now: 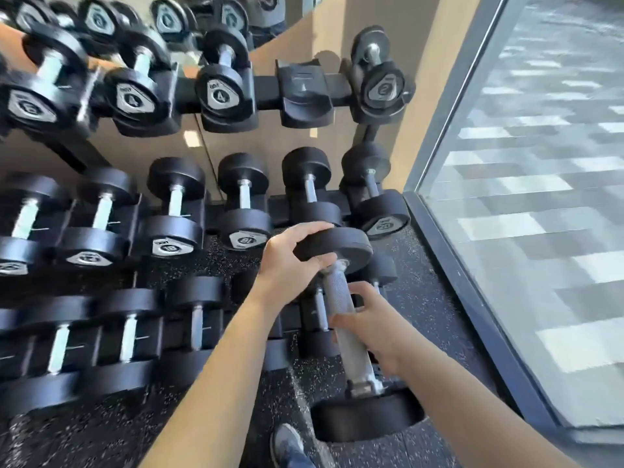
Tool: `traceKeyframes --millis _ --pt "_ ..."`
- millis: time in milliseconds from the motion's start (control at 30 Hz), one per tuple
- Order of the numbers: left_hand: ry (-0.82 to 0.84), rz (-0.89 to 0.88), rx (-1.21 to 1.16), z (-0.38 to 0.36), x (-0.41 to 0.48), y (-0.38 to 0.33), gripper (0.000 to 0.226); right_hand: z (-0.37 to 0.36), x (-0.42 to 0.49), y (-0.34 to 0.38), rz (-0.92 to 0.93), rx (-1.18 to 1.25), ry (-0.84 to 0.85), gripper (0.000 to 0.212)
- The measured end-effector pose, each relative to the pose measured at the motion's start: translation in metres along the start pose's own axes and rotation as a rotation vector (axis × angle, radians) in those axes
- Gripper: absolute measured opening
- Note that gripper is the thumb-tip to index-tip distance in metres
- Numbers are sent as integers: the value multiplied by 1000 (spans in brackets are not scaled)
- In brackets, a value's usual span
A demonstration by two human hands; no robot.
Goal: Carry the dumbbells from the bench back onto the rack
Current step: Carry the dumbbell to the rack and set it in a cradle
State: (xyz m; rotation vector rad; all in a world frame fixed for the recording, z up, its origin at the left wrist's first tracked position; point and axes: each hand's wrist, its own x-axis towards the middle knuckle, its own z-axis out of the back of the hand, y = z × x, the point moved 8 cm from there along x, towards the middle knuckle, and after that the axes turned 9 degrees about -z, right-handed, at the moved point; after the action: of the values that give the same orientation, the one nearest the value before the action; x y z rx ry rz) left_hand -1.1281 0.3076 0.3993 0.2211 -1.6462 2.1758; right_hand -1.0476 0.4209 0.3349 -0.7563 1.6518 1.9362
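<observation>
Dumbbell (347, 319): it hung in the air in front of the rack's right end, tilted, upper head toward the rack and lower head (368, 418) down near the floor.
Right hand (373, 327): its grip was wrapped around the knurled handle (337, 298) from the right side, fingers curled over it, most likely carrying the bulk of the weight.
Left hand (293, 261): its grip was clamped over the rim of the upper head (334, 244), thumb below and fingers on top (a steadying hold, I judged, to aim that end into a cradle).
Rack (266, 87): three tiers of cradles against a tan wall, nearly all filled with black dumbbells.
Empty cradle (304, 92): on the top tier, second from the right end, between a dumbbell marked 4 (221, 92) and one marked 2 (381, 87).
Middle tier: all visible cradles looked full up to the right end.
Bottom tier: partly hidden behind the arms at its right end, so I could not tell whether a slot was free.
Floor (432, 305): speckled rubber, with a window running along the right side.
</observation>
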Motion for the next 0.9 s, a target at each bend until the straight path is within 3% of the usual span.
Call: traceKeyframes --millis 400,900 --pt "53 18 -113 -17 148 62 45 42 113 95 -30 46 -12 45" --pt "-55 -10 -67 -24 335 95 43 122 233 248 97 -162 68 42"
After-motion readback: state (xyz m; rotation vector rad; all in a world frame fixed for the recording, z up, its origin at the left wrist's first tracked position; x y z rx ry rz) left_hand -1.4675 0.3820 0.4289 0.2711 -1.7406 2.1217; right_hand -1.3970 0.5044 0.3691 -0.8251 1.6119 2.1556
